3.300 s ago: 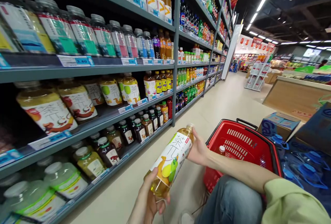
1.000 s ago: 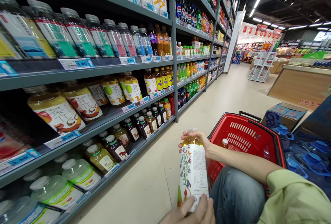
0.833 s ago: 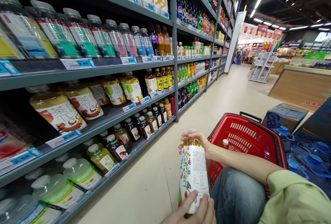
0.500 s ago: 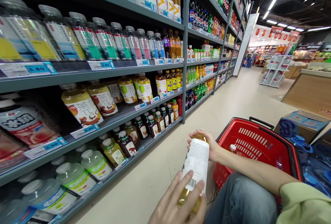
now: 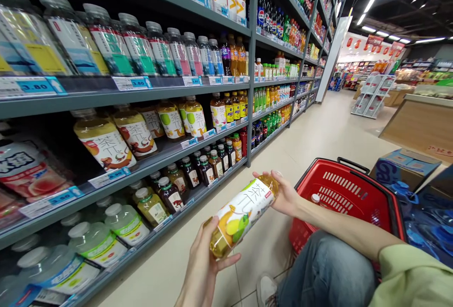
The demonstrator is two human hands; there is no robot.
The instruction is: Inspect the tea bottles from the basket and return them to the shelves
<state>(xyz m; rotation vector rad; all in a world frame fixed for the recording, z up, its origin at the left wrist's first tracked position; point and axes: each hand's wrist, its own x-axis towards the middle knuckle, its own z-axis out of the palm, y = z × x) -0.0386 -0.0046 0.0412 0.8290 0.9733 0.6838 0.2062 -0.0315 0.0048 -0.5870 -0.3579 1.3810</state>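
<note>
Rolled over since the last frame: our bottle (image 5: 244,215) had swung from its barcode side to its fruit-print front. We held it mid-air, tilted, over the floor (image 5: 304,149), between shelving and basket. Our right hand (image 5: 286,199) had its fingers closed round the neck end; our left hand (image 5: 203,255) cradled the base, thumb on one side. Red basket (image 5: 378,196) sat to our right, white-capped bottle (image 5: 315,199) inside. Shelving (image 5: 253,38) full of drinks stood left.
</note>
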